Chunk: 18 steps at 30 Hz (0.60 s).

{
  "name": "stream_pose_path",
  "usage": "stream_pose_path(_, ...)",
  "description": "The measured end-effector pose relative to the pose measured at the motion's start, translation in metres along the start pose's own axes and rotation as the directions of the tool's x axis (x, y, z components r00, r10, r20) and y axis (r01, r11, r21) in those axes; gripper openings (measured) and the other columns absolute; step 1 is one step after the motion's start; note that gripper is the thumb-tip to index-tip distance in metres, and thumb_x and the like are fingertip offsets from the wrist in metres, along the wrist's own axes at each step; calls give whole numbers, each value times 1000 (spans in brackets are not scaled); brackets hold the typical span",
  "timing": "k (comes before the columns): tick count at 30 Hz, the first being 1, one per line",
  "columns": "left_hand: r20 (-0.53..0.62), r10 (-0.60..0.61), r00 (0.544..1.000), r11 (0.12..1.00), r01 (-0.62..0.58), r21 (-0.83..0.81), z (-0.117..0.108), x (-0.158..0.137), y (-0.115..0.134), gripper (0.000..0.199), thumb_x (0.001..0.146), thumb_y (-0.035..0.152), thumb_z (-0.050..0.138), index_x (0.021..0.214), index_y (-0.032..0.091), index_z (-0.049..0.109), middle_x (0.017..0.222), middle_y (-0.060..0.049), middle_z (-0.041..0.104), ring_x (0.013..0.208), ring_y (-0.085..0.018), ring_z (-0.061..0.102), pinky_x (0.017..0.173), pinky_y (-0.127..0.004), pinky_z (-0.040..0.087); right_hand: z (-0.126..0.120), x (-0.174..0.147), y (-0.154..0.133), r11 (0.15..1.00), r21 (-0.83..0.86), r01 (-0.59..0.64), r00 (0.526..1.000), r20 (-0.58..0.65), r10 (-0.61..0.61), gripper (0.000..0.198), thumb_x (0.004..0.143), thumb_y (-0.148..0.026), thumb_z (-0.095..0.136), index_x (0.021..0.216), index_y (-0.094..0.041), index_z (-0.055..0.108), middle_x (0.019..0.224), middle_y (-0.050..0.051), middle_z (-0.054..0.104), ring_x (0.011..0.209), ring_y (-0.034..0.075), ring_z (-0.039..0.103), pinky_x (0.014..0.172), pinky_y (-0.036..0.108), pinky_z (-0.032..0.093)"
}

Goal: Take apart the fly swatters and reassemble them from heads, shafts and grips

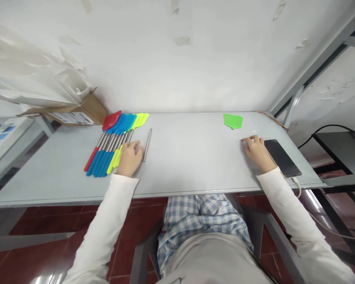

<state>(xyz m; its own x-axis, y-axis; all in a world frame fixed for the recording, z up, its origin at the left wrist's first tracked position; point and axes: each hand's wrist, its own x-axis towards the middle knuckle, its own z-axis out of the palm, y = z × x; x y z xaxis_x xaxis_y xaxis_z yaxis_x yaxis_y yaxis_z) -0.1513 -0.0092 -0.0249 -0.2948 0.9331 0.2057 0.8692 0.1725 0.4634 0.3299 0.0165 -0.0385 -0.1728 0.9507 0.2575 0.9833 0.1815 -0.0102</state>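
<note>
My left hand [130, 158] is at the right end of a row of fly swatters [106, 142] with red, blue and yellow heads, metal rods and coloured handles. Its fingers are loosely bent and slightly blurred, with nothing visible in them. Just right of it, a bare metal rod [147, 145] lies slanted on the table [192, 157]. On the right side, my right hand [257, 152] rests over the tabletop with fingers apart and holds nothing. Beyond it, near the wall, lies a loose bright green swatter head [233, 120].
A dark-screened tablet [282, 157] with a white cable [297, 185] lies beside my right hand. An opened cardboard box [85, 109] stands at the back left against the wall. A thin cord [272, 118] lies at the back right corner. Metal frame bars [296, 102] rise on the right.
</note>
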Motion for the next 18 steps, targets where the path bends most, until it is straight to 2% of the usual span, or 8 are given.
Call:
stream_pose_path(2,-124,-27,992,998,33,50,-5,2,-11,40,85,23,46,120,10,59,121,-22,54,124,-35,49,109,-52,37,0,-11,8,994,57,90,996,-2,-90,44,88,-10,35,122,-11,64,116,21,59,103,31,55,93,48,43)
stream_pose_path(4,-173,-51,984,993,69,97,-9,5,-22,39,83,21,49,119,8,58,124,-27,52,129,-41,44,108,-58,35,-2,-19,16,978,139,154,988,-11,-154,43,89,-11,36,121,-15,64,116,18,60,100,27,58,94,45,44)
stream_pose_path(7,-129,-66,989,984,86,154,-12,11,-33,35,82,22,49,113,9,58,121,-27,54,126,-41,47,106,-57,38,-5,-29,23,956,214,203,979,-11,-205,39,91,-17,39,121,-20,64,116,14,63,103,26,59,97,45,43)
stream_pose_path(11,-77,-26,997,960,46,275,-14,13,-31,32,83,30,51,108,13,60,118,-24,58,121,-39,53,104,-54,41,-11,-39,19,985,135,107,993,-57,-100,32,92,-25,45,113,-27,69,123,10,66,113,32,53,96,51,40)
stream_pose_path(15,-35,-13,999,930,25,368,-15,13,-21,34,86,29,45,110,11,61,121,-26,57,118,-40,55,97,-53,46,-17,-43,6,990,100,101,989,-119,-89,31,93,-28,45,110,-26,71,123,10,64,113,32,50,96,50,39)
stream_pose_path(18,3,-58,998,926,53,373,-17,17,-18,33,85,28,45,108,10,61,118,-26,60,113,-39,59,94,-49,48,-18,-43,0,987,107,122,984,-144,-106,32,94,-28,44,112,-24,70,121,12,63,112,31,51,98,49,39)
